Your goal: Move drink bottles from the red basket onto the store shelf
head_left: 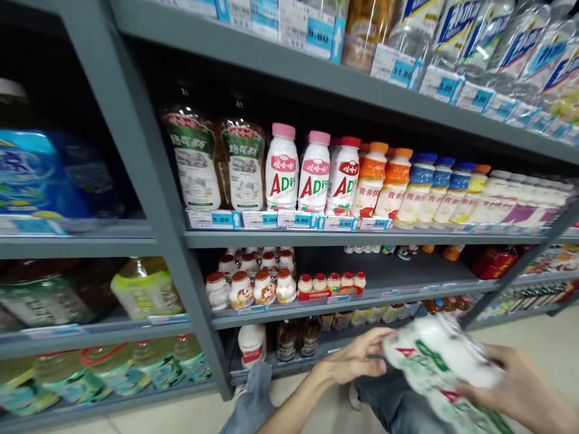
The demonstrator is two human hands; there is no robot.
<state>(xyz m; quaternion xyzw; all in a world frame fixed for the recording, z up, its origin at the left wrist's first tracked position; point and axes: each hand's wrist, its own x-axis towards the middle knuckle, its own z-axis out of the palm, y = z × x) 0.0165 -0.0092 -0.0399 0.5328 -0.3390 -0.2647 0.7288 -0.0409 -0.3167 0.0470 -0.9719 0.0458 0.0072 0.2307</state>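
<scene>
I hold a shrink-wrapped multipack of small white bottles [446,367] with red and green print low at the right, blurred by motion. My left hand [357,358] grips its left end with curled fingers. My right hand [520,386] wraps its right side from below. The pack hangs above my knees in front of the lower shelves.
Grey store shelving [149,175] fills the view. The middle shelf carries white AD bottles [298,172] with pink and red caps beside orange- and blue-capped ones. Below stand small red-capped bottles [253,283]. Large green and yellow bottles [145,286] fill the left bay. My jeans-clad knee [253,401] shows at the bottom.
</scene>
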